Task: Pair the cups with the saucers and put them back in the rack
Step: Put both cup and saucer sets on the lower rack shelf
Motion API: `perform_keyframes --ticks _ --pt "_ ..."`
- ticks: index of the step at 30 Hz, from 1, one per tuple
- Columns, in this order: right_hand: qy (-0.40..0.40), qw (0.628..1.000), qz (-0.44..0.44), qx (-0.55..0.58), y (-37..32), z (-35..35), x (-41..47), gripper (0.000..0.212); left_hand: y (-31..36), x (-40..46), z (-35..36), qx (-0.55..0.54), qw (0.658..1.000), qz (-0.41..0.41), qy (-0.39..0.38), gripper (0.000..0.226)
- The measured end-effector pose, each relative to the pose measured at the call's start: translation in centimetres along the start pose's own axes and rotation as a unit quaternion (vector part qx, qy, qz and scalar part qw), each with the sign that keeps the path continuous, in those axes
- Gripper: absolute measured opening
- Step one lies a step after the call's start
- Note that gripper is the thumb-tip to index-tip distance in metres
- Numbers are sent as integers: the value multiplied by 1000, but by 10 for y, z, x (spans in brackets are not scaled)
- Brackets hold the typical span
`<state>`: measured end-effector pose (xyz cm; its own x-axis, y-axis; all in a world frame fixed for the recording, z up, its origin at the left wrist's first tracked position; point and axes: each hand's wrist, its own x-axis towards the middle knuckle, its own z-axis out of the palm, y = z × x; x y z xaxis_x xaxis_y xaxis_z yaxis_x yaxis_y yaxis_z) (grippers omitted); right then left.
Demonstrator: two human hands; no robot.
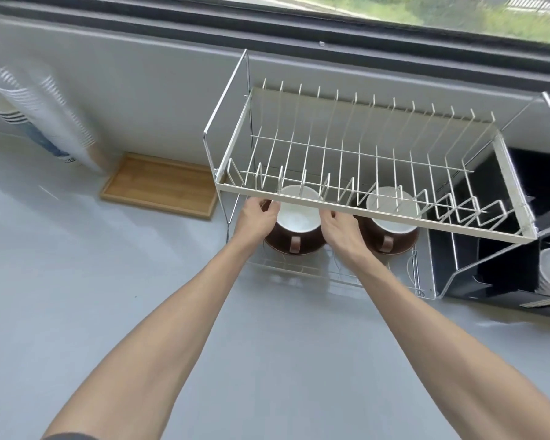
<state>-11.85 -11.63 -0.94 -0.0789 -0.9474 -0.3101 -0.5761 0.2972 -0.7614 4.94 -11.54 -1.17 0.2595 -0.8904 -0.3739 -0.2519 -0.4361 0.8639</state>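
Taking the rack (375,217) as the reference, from left to right. Well to its left, stacks of paper cups (42,119) lean on the wall, and a wooden tray (161,187) lies on the counter (108,296) just beside the rack's left post.

Your left hand (256,219) is under the front rail of the upper tier, fingers curled at the left edge of the left cup (297,214) and its saucer (294,246). Whether it grips the saucer rim or only touches the cup wall cannot be told; the rail hides the fingertips. The left cup sits upright on its saucer on the lower tier, white inside, brown outside, handle towards you.

Your right hand (340,230) is at the right edge of the same pair, fingers bent in under the rail, the hold equally hidden. It lies in the gap between the two pairs, just beside the right saucer (391,246).

The right cup (392,211) stands on that saucer further right on the same tier, handle also towards you. Right of the rack is a black organiser (496,249).

Judgement: both pairs appear seated, and the task looks near its end. The left pair lies squarely between your hands, directly ahead, neither hand nearer. Any withdrawal must come straight back towards you and low, since the upper rail sits close above your knuckles.
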Motion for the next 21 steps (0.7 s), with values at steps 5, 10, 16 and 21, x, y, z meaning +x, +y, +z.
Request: perform_keyframes --ticks 5,10,16,21 --pt "-3 999 -18 31 -6 6 11 40 0 14 -2 -18 1000 2 -3 37" --pt "-9 999 -25 47 -6 9 17 39 0 22 -3 -23 1000 0 7 38" --pt "-11 998 -19 53 -10 8 20 44 -1 30 -3 -13 1000 19 6 7" --pt "-14 999 -21 42 -12 9 19 47 -1 31 -3 -4 1000 24 -6 26"
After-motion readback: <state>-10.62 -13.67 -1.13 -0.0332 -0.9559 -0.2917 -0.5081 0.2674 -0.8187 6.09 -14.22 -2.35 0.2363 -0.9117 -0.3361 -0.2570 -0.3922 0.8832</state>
